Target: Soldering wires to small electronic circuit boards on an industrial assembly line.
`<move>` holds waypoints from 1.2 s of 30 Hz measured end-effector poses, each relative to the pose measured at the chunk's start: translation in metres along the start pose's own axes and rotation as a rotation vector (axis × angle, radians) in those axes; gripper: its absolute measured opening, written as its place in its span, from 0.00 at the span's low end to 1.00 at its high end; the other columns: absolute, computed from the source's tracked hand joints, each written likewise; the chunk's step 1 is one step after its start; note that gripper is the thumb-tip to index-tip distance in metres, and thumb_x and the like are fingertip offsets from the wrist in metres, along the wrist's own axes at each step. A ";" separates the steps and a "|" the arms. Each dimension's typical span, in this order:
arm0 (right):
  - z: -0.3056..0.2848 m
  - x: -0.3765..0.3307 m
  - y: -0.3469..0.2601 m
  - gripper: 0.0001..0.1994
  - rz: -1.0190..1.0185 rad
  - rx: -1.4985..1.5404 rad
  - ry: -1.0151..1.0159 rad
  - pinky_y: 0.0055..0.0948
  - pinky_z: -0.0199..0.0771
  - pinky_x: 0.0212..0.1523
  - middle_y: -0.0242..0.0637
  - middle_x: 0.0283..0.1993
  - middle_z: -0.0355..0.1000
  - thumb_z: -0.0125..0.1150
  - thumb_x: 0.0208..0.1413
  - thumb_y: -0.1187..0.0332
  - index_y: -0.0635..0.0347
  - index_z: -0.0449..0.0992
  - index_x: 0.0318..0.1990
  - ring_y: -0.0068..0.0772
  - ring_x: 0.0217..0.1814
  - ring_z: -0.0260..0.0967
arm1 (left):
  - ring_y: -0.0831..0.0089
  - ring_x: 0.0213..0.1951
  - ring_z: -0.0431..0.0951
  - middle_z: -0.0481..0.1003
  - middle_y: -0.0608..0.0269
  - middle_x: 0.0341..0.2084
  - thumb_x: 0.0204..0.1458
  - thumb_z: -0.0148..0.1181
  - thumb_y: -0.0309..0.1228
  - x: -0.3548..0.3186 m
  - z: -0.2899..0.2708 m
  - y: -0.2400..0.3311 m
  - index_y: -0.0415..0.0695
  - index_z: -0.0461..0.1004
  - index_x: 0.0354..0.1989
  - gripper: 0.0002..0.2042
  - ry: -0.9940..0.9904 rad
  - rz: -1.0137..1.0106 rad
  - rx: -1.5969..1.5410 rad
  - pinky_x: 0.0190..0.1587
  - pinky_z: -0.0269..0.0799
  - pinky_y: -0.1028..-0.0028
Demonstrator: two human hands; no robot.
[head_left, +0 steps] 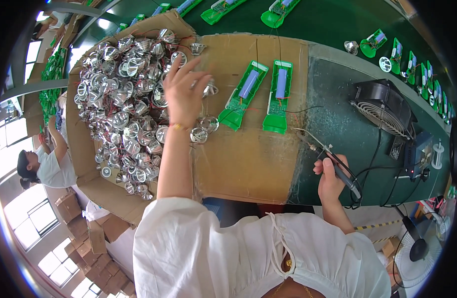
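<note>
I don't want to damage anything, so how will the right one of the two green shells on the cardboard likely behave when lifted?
The green shell looks like plastic, so probably stiff. Its blue cell may make the far half heavier. The thin black wire trailing from it looks floppy and could snag.

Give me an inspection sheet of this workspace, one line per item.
Surface: cardboard sheet on a green table.
Job's things: two open green housings, each holding a bluish-purple cylinder; silver reflectors heaped in a cardboard box.
Clutter: several reflectors loose beside the box.
Hands: left hand over the heap's right side, fingers spread; right hand gripping a soldering-type tool.
Cables: black cable below the black fan.
Surroundings: co-worker, stacked cartons.
</note>
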State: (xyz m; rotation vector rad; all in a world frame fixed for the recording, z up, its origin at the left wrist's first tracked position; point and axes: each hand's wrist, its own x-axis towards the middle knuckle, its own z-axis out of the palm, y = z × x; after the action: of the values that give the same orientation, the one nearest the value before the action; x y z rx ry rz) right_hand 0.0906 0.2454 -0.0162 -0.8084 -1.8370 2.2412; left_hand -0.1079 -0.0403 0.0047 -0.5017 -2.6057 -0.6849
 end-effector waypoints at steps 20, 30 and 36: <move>0.029 0.027 0.002 0.08 -0.087 -0.040 -0.077 0.20 0.70 0.24 0.42 0.24 0.70 0.56 0.47 0.74 0.69 0.65 0.31 0.24 0.22 0.68 | 0.65 0.28 0.71 0.70 0.62 0.25 0.40 0.59 0.29 -0.071 0.053 0.126 0.41 0.73 0.21 0.05 -0.201 -0.566 -0.353 0.29 0.66 0.70; 0.031 0.031 0.000 0.07 -0.070 -0.033 -0.086 0.19 0.70 0.23 0.41 0.23 0.70 0.56 0.47 0.73 0.67 0.66 0.31 0.23 0.21 0.68 | 0.65 0.25 0.71 0.71 0.60 0.25 0.41 0.59 0.29 -0.068 0.053 0.122 0.40 0.74 0.21 0.06 -0.252 -0.629 -0.452 0.27 0.66 0.71; 0.029 0.027 -0.005 0.09 -0.056 0.057 -0.037 0.18 0.68 0.23 0.41 0.23 0.69 0.55 0.48 0.71 0.67 0.65 0.32 0.23 0.20 0.66 | 0.64 0.25 0.71 0.71 0.60 0.25 0.40 0.59 0.30 -0.067 0.053 0.123 0.39 0.74 0.21 0.06 -0.275 -0.636 -0.450 0.27 0.65 0.71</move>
State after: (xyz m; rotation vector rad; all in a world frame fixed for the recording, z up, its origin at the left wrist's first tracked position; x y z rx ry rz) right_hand 0.0523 0.2327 -0.0167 -0.7023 -1.7797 2.2772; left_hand -0.0123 0.0717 -0.0211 0.1542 -2.8762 -1.5182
